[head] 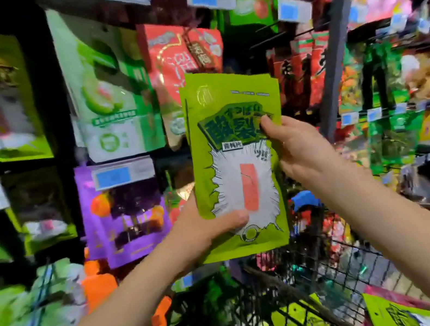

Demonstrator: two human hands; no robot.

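Far left: snack bags hang on rack, purple bag (121,208) just left of my work. Left grip (208,227) grasps bottom of green pouch (236,159), thumb across front. Pouch upright, mid-scene, held clear of rack, above cart. Edge of second pouch seems tucked behind it. Right grip (294,148) pinches pouch's right edge, higher up. Near right: wire cart (288,293), matching pouch (392,312) lying at its near right corner. My read: pouch in hand, not yet placed; placing remains.

Two hands (202,229) (296,150), two held lime pouches (225,97)
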